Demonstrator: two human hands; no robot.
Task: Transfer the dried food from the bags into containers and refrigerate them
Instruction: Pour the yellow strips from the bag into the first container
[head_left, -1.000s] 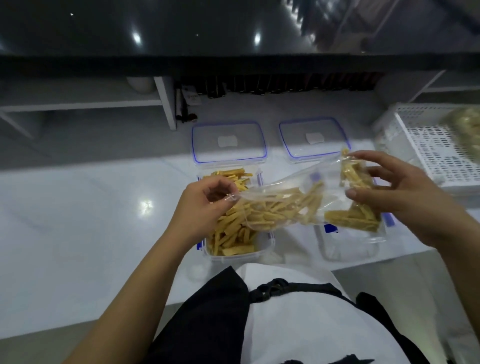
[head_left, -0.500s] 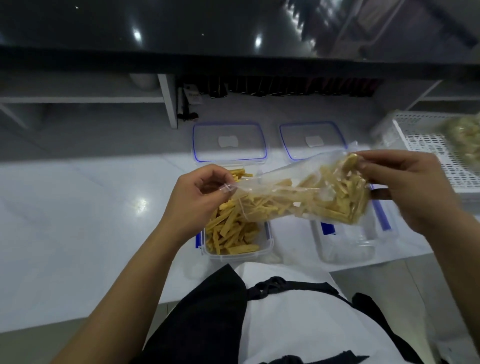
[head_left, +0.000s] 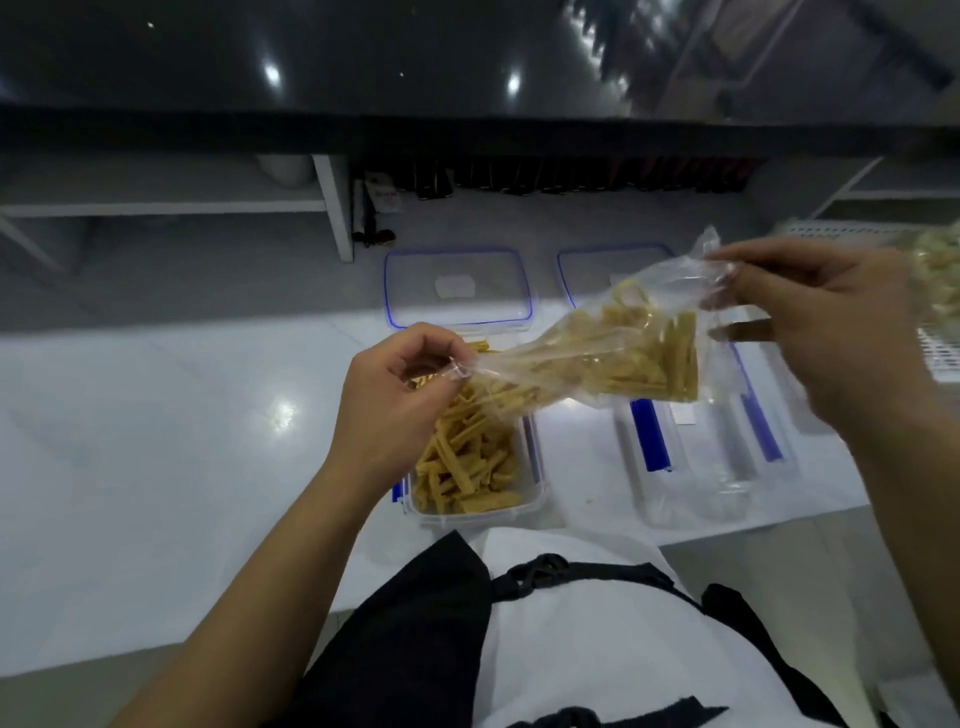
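Note:
A clear plastic bag (head_left: 597, 353) of yellow dried food sticks hangs stretched between my two hands above the counter. My left hand (head_left: 395, 400) pinches its lower open end over a clear container (head_left: 530, 499) that holds a pile of the same sticks. My right hand (head_left: 821, 332) grips the bag's upper end, raised higher than the left, so the bag tilts down to the left. A second clear container (head_left: 691, 499) with blue clips stands to the right, with no sticks visible in it.
Two clear lids with blue rims lie behind the containers, one on the left (head_left: 457, 286) and one on the right (head_left: 592, 265). A white perforated basket (head_left: 940, 353) with another bag of food (head_left: 935, 270) sits at the far right. White shelving (head_left: 332, 208) stands behind the white counter (head_left: 156, 441).
My right hand has lifted the bag's closed end up and to the right. The bag has tilted toward the left container and the sticks have slid toward its open end.

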